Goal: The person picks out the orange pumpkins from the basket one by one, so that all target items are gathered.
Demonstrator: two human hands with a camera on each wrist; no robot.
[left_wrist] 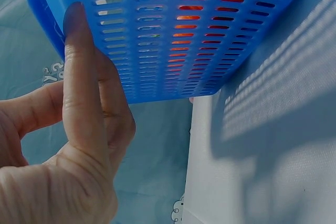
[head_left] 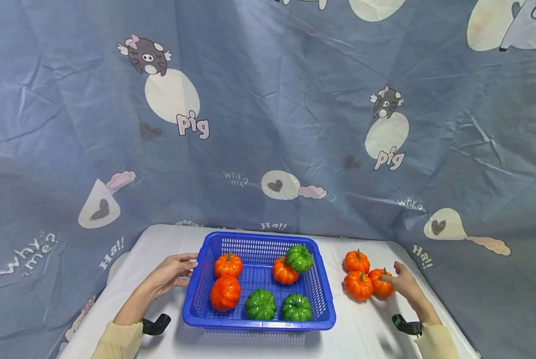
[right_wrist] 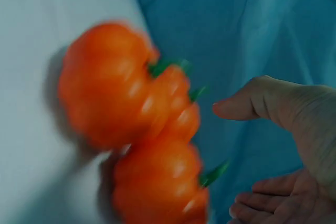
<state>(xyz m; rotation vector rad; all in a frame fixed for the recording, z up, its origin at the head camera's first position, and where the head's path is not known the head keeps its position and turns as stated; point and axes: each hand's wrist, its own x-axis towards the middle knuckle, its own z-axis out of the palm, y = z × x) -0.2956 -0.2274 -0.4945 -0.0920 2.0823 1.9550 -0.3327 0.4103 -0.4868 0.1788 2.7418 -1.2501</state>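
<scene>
A blue plastic basket (head_left: 261, 324) holds three orange toy pumpkins (head_left: 228, 265) and three green ones (head_left: 260, 304). One green pumpkin (head_left: 299, 258) leans on an orange one (head_left: 284, 274) near the back right corner. At the basket's left side is my left hand (head_left: 171, 273), its extended fingers (left_wrist: 81, 72) right at the rim and slatted wall. To the right of the basket, three orange pumpkins (head_left: 358, 285) sit clustered on the table. My right hand (head_left: 404, 283) is beside the rightmost of them (head_left: 382, 285), thumb and fingers spread apart with nothing between them.
A white cloth covers the table (head_left: 353, 334). Behind and to the sides hangs a blue curtain (head_left: 259, 124) printed with pigs and words, meeting the table's far and right edges. Each wrist wears a dark strap with a device (head_left: 156, 325).
</scene>
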